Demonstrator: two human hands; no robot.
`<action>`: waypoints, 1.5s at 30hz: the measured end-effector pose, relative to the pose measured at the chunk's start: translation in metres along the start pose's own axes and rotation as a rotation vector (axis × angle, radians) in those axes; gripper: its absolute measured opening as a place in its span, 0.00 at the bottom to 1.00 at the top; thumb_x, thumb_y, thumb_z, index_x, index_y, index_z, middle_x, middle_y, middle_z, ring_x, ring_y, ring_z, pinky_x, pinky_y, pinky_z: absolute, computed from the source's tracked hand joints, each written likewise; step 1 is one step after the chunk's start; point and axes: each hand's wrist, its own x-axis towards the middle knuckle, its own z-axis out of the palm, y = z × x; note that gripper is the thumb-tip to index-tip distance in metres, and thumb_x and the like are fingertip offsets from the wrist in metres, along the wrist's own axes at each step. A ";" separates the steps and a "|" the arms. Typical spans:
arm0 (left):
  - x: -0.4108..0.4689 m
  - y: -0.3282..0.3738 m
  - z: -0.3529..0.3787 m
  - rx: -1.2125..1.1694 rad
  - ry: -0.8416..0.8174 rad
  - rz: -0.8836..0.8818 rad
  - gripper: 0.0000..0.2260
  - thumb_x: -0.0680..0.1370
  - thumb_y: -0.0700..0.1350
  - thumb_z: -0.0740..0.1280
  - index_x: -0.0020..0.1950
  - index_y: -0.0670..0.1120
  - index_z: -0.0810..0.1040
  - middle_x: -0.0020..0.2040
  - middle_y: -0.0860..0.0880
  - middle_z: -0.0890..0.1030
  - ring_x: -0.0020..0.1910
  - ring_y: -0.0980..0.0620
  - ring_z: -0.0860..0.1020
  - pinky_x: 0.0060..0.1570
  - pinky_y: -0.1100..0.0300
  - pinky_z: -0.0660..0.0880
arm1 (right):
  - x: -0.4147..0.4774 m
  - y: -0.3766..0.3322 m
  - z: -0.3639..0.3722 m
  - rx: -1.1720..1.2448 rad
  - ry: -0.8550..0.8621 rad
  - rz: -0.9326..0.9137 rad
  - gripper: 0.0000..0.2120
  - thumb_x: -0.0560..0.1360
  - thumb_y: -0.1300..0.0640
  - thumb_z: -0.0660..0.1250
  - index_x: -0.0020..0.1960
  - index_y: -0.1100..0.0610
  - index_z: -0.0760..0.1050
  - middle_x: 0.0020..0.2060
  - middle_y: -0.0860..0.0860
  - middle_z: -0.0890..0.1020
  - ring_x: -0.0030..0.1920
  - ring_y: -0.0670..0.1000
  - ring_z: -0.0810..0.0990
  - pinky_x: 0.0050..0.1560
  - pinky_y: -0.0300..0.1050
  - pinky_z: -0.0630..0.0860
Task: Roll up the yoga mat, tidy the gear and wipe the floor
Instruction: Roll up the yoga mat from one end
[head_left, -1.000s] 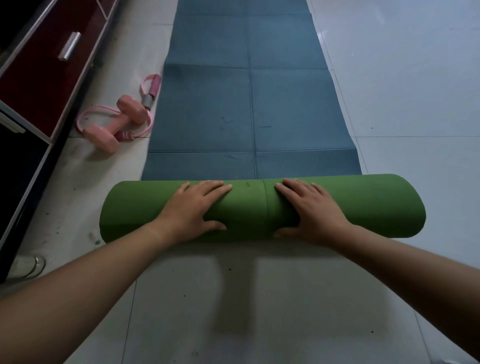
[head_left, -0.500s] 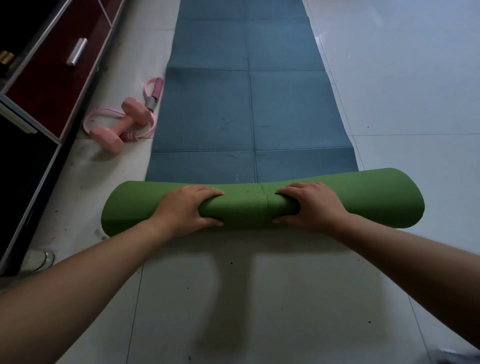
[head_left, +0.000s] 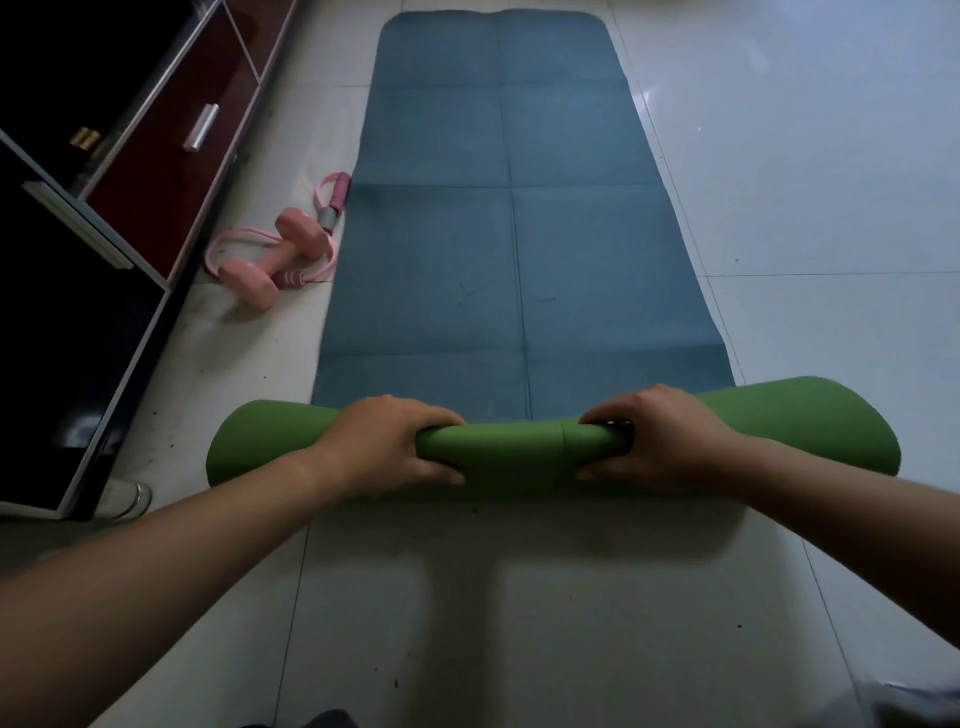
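The yoga mat (head_left: 514, 234) lies lengthwise on the tiled floor, blue side up, stretching away from me. Its near end is wound into a green roll (head_left: 514, 449) lying crosswise in front of me. My left hand (head_left: 387, 444) clamps the roll left of its middle, fingers curled over the top and thumb underneath. My right hand (head_left: 660, 439) grips it right of the middle the same way, squeezing the roll thinner between the hands. A pink dumbbell (head_left: 272, 254) and a pink skipping rope (head_left: 330, 208) lie on the floor by the mat's left edge.
A low dark cabinet (head_left: 156, 171) with red drawer fronts and a metal handle runs along the left wall. A clear round object (head_left: 132, 499) sits on the floor at the cabinet's near corner. Pale tiles (head_left: 831, 208) spread to the right of the mat.
Both hands went from lying flat on the roll to curling tightly around it. The roll has turned a little further along the mat, and the view has lifted to show the mat's far end.
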 end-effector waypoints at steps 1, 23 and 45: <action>0.002 0.001 -0.001 -0.009 -0.057 -0.010 0.25 0.66 0.66 0.69 0.61 0.62 0.73 0.55 0.59 0.80 0.53 0.55 0.76 0.48 0.59 0.72 | 0.001 0.001 -0.003 0.030 -0.062 0.012 0.25 0.62 0.35 0.72 0.56 0.44 0.78 0.44 0.45 0.83 0.46 0.49 0.80 0.43 0.42 0.74; 0.056 -0.030 0.022 0.173 -0.017 -0.072 0.38 0.72 0.69 0.56 0.76 0.56 0.45 0.77 0.54 0.44 0.76 0.52 0.45 0.71 0.41 0.46 | 0.045 0.004 0.036 -0.174 -0.045 0.047 0.48 0.67 0.30 0.63 0.76 0.50 0.45 0.76 0.50 0.45 0.76 0.52 0.43 0.74 0.55 0.41; 0.060 -0.041 0.044 0.096 0.036 -0.034 0.43 0.64 0.62 0.73 0.75 0.57 0.55 0.74 0.52 0.61 0.72 0.50 0.60 0.69 0.45 0.60 | 0.073 0.031 0.032 -0.199 -0.034 -0.030 0.48 0.61 0.34 0.72 0.75 0.48 0.55 0.73 0.48 0.62 0.72 0.51 0.60 0.69 0.48 0.56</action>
